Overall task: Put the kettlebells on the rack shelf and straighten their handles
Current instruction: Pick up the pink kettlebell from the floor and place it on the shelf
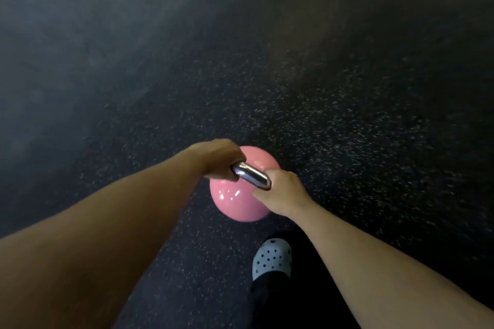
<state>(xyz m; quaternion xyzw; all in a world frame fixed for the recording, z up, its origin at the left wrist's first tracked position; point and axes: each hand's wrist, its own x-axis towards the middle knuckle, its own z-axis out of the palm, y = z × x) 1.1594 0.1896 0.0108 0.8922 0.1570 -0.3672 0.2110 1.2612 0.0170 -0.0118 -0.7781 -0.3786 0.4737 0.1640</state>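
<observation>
— Where is the kettlebell?

— The pink kettlebell (235, 200) hangs low in the middle of the view, over the dark speckled floor (347, 115). Whether its base touches the floor I cannot tell.

— And the hands?

— Both are on its shiny metal handle (250, 175). The left hand (217, 159) is wrapped around the far-left end, its grip closed on the bar. The right hand (283, 191) is clamped on the near-right end, fingers curled under. A short bare stretch of handle shows between the two hands.

— So the ball sits where, relative to the hands?

— Directly beneath them. The round pink body bulges out below and between the two fists, part of it showing behind the left hand and most of it below the handle.

— Anything else nearby?

— A white perforated clog (271, 258) on a foot, just below the kettlebell and close to the right forearm, with a dark trouser leg (294, 299) beneath it. The floor looks streaked with blur.
</observation>
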